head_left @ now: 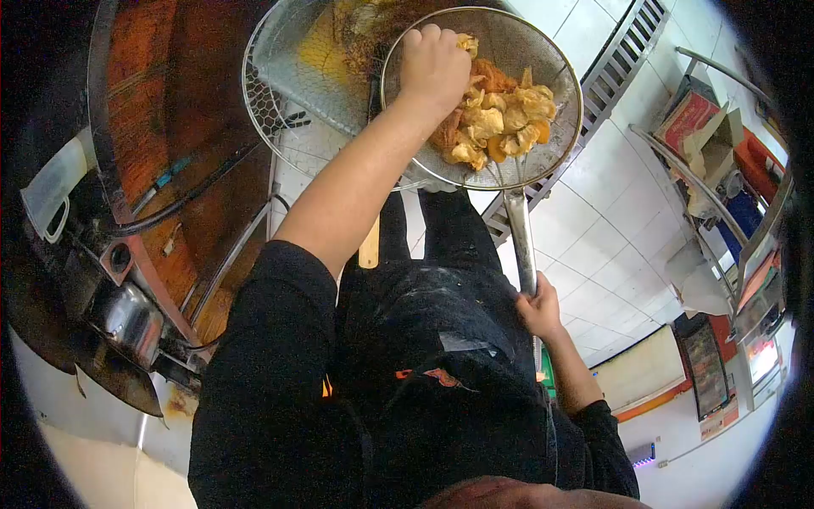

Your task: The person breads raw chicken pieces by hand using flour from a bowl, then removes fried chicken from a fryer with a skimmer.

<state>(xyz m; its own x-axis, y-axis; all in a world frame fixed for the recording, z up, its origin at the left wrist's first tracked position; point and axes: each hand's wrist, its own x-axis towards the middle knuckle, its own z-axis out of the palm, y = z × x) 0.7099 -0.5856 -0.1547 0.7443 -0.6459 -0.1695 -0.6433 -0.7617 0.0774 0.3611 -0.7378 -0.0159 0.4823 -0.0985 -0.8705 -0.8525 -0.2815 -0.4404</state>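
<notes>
A round wire-mesh strainer (566, 127) spreads across the top middle, holding several golden and brown fried food pieces (500, 119). My right hand (540, 307) is wrapped around its long metal handle (521, 237). Over the strainer's left side, my left hand (435, 68) reaches in with curled fingers. A pale fried piece shows beside those fingers, but whatever they grip is hidden. Behind and left of the strainer is a larger wire basket (270, 127), lined with a clear plastic bag (292, 85) holding oily yellow and brown contents.
A wooden handle (370, 246) sticks out below the basket. On the left are a brown panel (203, 102), a metal pot (127, 321) and a translucent jug (59, 187). A slatted drain grate (623, 59) crosses the white tiled floor (598, 212). A loaded rack (695, 170) stands right.
</notes>
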